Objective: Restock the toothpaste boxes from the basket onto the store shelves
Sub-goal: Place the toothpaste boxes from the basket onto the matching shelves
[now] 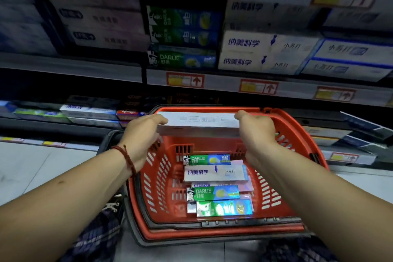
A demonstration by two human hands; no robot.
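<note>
A long white toothpaste box [200, 124] is held level above the far rim of the red basket [297, 134]. My left hand [143, 132] grips its left end and my right hand [256, 130] grips its right end. Down in the basket lie several more boxes: a green Darlie box [207, 159], a white box with blue lettering [214, 173], another green Darlie box [213, 192] and a green-blue one [224, 208]. The middle shelf [223, 84] in front holds stacked green Darlie boxes [182, 37] and white boxes [261, 52].
Left of the Darlie stack stand pale purple boxes [100, 19]. A lower shelf [63, 122] behind the basket carries more boxes on both sides. Red-framed price tags [185, 80] line the shelf edges. A pale tiled floor [32, 166] lies at the left.
</note>
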